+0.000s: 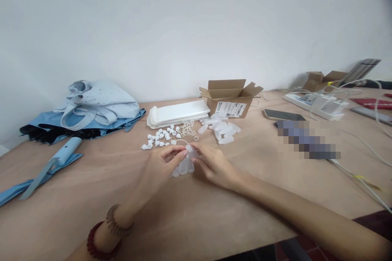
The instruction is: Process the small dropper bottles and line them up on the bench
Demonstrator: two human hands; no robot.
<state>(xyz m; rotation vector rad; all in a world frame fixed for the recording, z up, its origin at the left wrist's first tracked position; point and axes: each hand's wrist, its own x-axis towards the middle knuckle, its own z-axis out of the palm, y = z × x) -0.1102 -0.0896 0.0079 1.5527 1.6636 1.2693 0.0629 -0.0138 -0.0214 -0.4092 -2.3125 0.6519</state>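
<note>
My left hand (167, 160) and my right hand (212, 163) meet near the middle of the table. Between their fingertips is a small translucent plastic bottle (192, 151), with a thin pale cord (183, 141) curving at its top. Several more translucent bottles (183, 166) lie just below, between the hands. Small white caps (162, 135) are scattered beyond my left hand. A heap of pale cord loops (188, 129) lies beside the caps. Farther right is a pile of translucent bottles (222, 128).
Behind are a stack of white sheets (180, 113) and an open cardboard box (229, 104). A light blue bag (101, 102) and blue umbrella (67, 151) lie left. On the right are a phone (283, 115), a power strip (315, 104) and cables.
</note>
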